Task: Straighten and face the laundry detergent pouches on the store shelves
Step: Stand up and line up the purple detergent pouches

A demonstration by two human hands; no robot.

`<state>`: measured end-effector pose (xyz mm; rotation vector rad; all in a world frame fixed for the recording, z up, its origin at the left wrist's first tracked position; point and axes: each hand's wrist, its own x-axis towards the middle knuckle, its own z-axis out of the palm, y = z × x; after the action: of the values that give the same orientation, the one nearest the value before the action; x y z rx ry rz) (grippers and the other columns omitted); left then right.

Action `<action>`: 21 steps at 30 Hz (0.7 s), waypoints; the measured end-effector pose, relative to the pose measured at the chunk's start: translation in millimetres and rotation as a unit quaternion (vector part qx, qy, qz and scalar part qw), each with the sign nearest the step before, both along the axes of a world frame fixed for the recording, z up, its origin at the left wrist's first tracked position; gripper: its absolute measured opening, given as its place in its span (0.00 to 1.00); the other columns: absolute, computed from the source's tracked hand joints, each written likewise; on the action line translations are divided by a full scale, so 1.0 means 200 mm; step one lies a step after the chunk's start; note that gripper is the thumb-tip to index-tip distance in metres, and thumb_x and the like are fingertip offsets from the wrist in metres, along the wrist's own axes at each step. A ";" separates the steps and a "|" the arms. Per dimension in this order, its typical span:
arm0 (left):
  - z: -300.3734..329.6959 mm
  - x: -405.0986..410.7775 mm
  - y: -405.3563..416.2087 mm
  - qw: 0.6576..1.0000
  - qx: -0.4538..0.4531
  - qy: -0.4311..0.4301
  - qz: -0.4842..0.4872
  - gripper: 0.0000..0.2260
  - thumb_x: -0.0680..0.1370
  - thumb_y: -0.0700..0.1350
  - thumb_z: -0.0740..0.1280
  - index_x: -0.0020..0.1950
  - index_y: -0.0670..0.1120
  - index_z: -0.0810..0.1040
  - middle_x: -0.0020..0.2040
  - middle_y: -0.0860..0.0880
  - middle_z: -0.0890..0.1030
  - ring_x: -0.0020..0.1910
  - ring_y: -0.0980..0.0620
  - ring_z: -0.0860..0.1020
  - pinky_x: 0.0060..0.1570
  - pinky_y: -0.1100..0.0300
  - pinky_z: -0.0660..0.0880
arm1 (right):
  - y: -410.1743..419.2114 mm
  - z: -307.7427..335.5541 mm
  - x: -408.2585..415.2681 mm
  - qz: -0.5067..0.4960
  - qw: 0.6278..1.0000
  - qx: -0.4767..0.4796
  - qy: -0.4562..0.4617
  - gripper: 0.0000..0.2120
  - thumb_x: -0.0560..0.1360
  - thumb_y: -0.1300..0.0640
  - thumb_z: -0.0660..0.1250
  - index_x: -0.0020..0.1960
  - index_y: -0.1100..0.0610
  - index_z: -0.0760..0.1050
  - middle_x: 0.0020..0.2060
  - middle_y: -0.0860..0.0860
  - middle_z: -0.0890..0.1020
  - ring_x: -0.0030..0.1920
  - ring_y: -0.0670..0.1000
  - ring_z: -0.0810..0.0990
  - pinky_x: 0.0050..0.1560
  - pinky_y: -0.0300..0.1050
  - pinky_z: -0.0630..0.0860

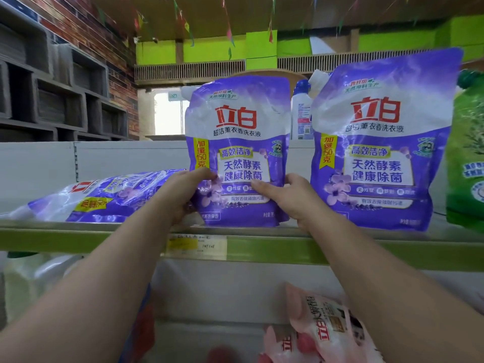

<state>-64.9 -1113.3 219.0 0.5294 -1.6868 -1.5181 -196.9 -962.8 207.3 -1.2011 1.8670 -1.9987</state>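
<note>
At the shelf's front edge (262, 246), left hand (180, 195) and right hand (285, 197) hold an upright purple pouch (238, 142) by its lower sides in a pinching grip, between a fallen pouch (104, 195) and a standing pouch (379, 142).

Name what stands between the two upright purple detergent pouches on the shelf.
In the head view, a white bottle with a blue cap stands behind the gap between the held pouch and the right pouch.
</note>
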 end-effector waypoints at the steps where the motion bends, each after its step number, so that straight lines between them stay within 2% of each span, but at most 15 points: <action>1: 0.01 -0.01 0.02 1.000 0.005 -0.003 0.026 0.04 0.73 0.46 0.68 0.44 0.45 0.78 0.25 0.51 0.79 0.24 0.53 0.76 0.31 0.62 0.73 | 0.00 0.00 0.00 0.000 1.000 0.000 0.001 0.21 0.62 0.47 0.79 0.47 0.53 0.74 0.44 0.50 0.83 0.40 0.48 0.84 0.33 0.40 0.79; 4: 0.05 -0.05 0.07 0.998 0.024 0.014 0.057 0.10 0.74 0.52 0.65 0.42 0.46 0.74 0.19 0.52 0.73 0.16 0.55 0.70 0.20 0.67 0.65 | 0.02 0.00 0.02 -0.005 1.000 0.004 -0.004 0.25 0.61 0.48 0.79 0.51 0.55 0.74 0.47 0.51 0.83 0.42 0.50 0.84 0.38 0.43 0.80; 7: 0.05 -0.09 0.09 0.994 0.028 0.017 0.105 0.27 0.71 0.71 0.61 0.45 0.47 0.77 0.28 0.50 0.78 0.24 0.53 0.74 0.26 0.62 0.68 | 0.04 0.00 0.04 -0.025 0.999 0.017 0.021 0.27 0.61 0.46 0.79 0.54 0.55 0.73 0.49 0.51 0.83 0.44 0.50 0.83 0.45 0.48 0.81; 8: 0.05 -0.10 0.09 0.992 0.033 0.024 0.116 0.30 0.70 0.74 0.58 0.47 0.46 0.77 0.32 0.49 0.79 0.27 0.52 0.76 0.28 0.61 0.70 | 0.05 0.01 0.05 -0.034 0.999 0.024 0.035 0.28 0.61 0.45 0.79 0.54 0.55 0.73 0.49 0.50 0.82 0.45 0.50 0.83 0.46 0.49 0.81; 10: 0.06 -0.13 0.11 0.990 0.051 0.043 0.125 0.33 0.72 0.74 0.55 0.49 0.45 0.78 0.36 0.46 0.81 0.31 0.49 0.80 0.29 0.59 0.75 | 0.06 0.01 0.07 -0.058 0.995 0.037 0.065 0.29 0.61 0.42 0.78 0.54 0.54 0.72 0.50 0.49 0.82 0.47 0.50 0.82 0.49 0.51 0.81; 11: 0.06 -0.14 0.11 0.988 0.054 0.051 0.135 0.33 0.73 0.73 0.54 0.48 0.44 0.78 0.34 0.46 0.82 0.31 0.49 0.81 0.28 0.60 0.77 | 0.07 0.01 0.07 -0.072 0.993 0.042 0.082 0.30 0.60 0.41 0.78 0.54 0.53 0.72 0.51 0.49 0.81 0.48 0.51 0.81 0.51 0.51 0.80; 13: 0.05 -0.16 0.12 0.982 0.038 0.053 0.178 0.30 0.74 0.72 0.52 0.41 0.47 0.77 0.26 0.50 0.77 0.21 0.54 0.76 0.17 0.67 0.70 | 0.08 0.01 0.09 -0.092 0.988 0.043 0.113 0.30 0.60 0.40 0.78 0.55 0.53 0.72 0.50 0.47 0.81 0.49 0.49 0.80 0.50 0.49 0.79; 14: 0.05 -0.16 0.13 0.979 0.027 0.047 0.196 0.29 0.74 0.73 0.52 0.40 0.48 0.76 0.25 0.51 0.75 0.20 0.55 0.73 0.15 0.67 0.66 | 0.09 0.01 0.09 -0.096 0.986 0.041 0.126 0.30 0.61 0.40 0.78 0.55 0.53 0.71 0.48 0.45 0.80 0.47 0.47 0.80 0.46 0.45 0.79; 17: 0.04 -0.19 0.10 0.983 0.030 0.046 0.174 0.29 0.74 0.73 0.52 0.45 0.49 0.78 0.32 0.49 0.80 0.26 0.55 0.78 0.26 0.62 0.70 | 0.12 0.00 0.10 -0.088 0.984 0.037 0.150 0.28 0.62 0.41 0.77 0.54 0.51 0.69 0.42 0.39 0.76 0.41 0.39 0.76 0.34 0.34 0.72; 19: 0.04 -0.22 0.08 0.989 0.029 0.058 0.136 0.29 0.75 0.72 0.52 0.47 0.48 0.78 0.39 0.47 0.84 0.34 0.51 0.82 0.36 0.57 0.76 | 0.14 0.00 0.09 -0.076 0.984 0.038 0.155 0.28 0.62 0.42 0.77 0.54 0.51 0.68 0.43 0.39 0.76 0.42 0.38 0.76 0.35 0.34 0.73; 21: 0.04 -0.24 0.06 0.990 0.021 0.058 0.124 0.29 0.75 0.71 0.52 0.48 0.47 0.78 0.42 0.45 0.85 0.39 0.48 0.84 0.46 0.51 0.79 | 0.16 -0.01 0.09 -0.073 0.983 0.052 0.162 0.30 0.62 0.43 0.78 0.55 0.51 0.67 0.48 0.42 0.78 0.46 0.43 0.79 0.42 0.39 0.78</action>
<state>-112.0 -1101.9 227.0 0.6352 -1.4449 -1.3788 -179.6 -931.1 204.8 -1.4726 2.2399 -1.8329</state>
